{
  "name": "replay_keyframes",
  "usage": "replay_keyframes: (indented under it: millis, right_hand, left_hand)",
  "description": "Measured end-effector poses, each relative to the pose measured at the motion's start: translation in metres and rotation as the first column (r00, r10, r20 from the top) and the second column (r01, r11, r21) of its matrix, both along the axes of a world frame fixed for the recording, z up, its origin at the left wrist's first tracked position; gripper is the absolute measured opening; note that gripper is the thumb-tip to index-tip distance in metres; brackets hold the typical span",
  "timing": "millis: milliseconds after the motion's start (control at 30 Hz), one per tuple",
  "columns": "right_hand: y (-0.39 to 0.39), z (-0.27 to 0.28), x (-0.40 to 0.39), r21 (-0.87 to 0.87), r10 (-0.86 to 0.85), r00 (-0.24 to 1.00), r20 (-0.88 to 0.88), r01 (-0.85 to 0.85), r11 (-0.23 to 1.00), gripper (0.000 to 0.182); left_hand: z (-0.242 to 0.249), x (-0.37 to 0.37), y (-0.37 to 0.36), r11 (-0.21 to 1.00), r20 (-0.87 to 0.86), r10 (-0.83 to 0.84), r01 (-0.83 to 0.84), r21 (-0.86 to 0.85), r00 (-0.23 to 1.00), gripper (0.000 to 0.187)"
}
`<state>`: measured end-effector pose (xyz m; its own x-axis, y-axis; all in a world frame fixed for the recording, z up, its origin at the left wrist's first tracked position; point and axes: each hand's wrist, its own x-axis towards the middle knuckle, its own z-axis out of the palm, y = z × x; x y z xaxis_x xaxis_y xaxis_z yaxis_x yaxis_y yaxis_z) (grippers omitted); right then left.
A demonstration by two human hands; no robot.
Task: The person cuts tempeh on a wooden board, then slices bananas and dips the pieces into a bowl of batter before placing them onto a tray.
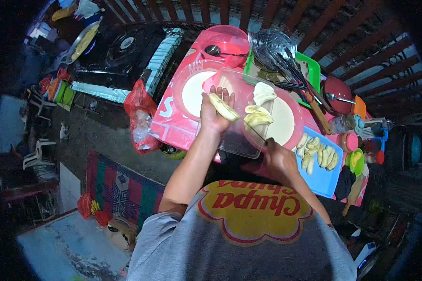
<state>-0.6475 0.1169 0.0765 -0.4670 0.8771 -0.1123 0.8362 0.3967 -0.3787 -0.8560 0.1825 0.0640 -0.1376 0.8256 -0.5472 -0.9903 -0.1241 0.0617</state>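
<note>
At frame centre, the left hand (pixel 214 114) clasps a peeled banana (pixel 224 107) — long axis slanting down-right toward the right hand (pixel 279 159), which grips a knife (pixel 254 132).

crowded table (pixel 173 126), utensils (pixel 286 61) blocking right

"Chupa Chups" logo, upside down, on the grey shirt (pixel 248 234).

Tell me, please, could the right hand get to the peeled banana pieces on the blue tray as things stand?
Probably yes. The right hand holds a knife, but the banana pieces lie uncovered on the blue tray just beside it, with nothing between.
</note>
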Motion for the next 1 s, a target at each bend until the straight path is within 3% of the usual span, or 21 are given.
replay_keyframes:
  millis: [67, 100, 167, 267, 367, 467, 600, 667, 800, 867, 1000]
  right_hand:
    - [-0.001, 0.031, -0.006, -0.146, -0.144, 0.989, -0.035, 0.138, 0.98, 0.032]
    - [-0.002, 0.023, -0.005, -0.147, -0.148, 0.988, -0.035, 0.142, 0.979, 0.032]
    - [-0.001, 0.001, -0.003, -0.034, -0.117, 0.954, -0.274, 0.112, 0.993, 0.024]
    - [-0.001, 0.028, -0.024, 0.0, -0.123, 0.954, -0.275, 0.128, 0.992, 0.023]
    - [-0.001, 0.001, -0.012, -0.104, -0.147, 0.892, -0.427, 0.113, 0.988, 0.021]
    - [-0.003, 0.036, -0.029, -0.24, -0.276, 0.858, -0.434, 0.185, 0.953, 0.024]
    - [0.0, 0.042, -0.034, -0.36, -0.32, 0.883, -0.344, 0.191, 0.913, 0.026]
    - [-0.001, 0.053, -0.037, -0.461, -0.419, 0.832, -0.363, 0.231, 0.857, 0.035]
    - [0.001, 0.049, -0.046, -0.363, -0.404, 0.891, -0.208, 0.313, 0.877, 0.039]
    - [0.004, 0.051, -0.047, -0.397, -0.36, 0.866, -0.347, 0.212, 0.893, 0.04]
    - [0.002, 0.02, -0.041, -0.291, -0.351, 0.83, -0.433, 0.24, 0.926, 0.036]
  left_hand:
    - [-0.001, 0.001, 0.0, 1.0, -0.045, -0.02, 0.021, 0.021, 0.999, 0.038]
    - [-0.001, 0.002, 0.0, 0.999, -0.068, -0.035, 0.038, 0.03, 0.997, 0.037]
    - [-0.001, 0.009, 0.001, 0.997, -0.111, -0.052, 0.058, 0.051, 0.992, 0.037]
    - [0.0, 0.014, 0.002, 0.994, -0.196, -0.058, 0.075, 0.08, 0.979, 0.038]
    - [0.01, 0.017, -0.001, 0.995, -0.255, -0.054, 0.073, 0.068, 0.965, 0.037]
    - [0.018, 0.018, -0.002, 0.997, -0.281, -0.049, 0.062, 0.038, 0.958, 0.035]
    - [0.024, 0.02, -0.005, 0.998, -0.28, -0.047, 0.057, 0.029, 0.959, 0.034]
    - [0.019, 0.018, -0.005, 0.998, -0.259, -0.033, 0.047, 0.048, 0.965, 0.033]
    - [0.016, 0.022, -0.007, 0.997, -0.25, -0.071, 0.077, 0.014, 0.966, 0.033]
    - [0.015, 0.024, -0.007, 0.997, -0.227, -0.072, 0.075, 0.007, 0.971, 0.032]
    - [0.012, 0.018, -0.006, 0.997, -0.154, -0.055, 0.062, 0.043, 0.987, 0.031]
